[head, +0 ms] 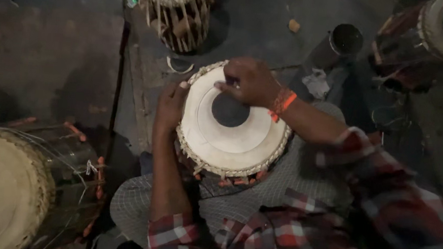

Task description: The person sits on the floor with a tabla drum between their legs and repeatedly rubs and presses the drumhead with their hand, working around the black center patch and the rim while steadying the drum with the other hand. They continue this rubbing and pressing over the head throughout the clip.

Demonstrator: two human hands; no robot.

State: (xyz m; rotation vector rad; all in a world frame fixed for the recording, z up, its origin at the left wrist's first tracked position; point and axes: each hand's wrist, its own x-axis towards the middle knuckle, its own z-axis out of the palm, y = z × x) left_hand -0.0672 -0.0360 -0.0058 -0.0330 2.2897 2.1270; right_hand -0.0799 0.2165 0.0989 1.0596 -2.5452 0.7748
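Hands engaged on drum [231,135]: left hand [170,108] grips its laced rim; right hand [252,83] clenched on small dark object at the skin; head and black centre patch fitted; work ongoing

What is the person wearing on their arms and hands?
Both arms have red, white and dark checked sleeves, pushed up so the forearms are bare. The right wrist wears an orange band. The left hand and right hand wear no gloves; no rings are visible.

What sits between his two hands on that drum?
In the head view, the drum's pale skin and braided rim lie between the left hand and right hand.
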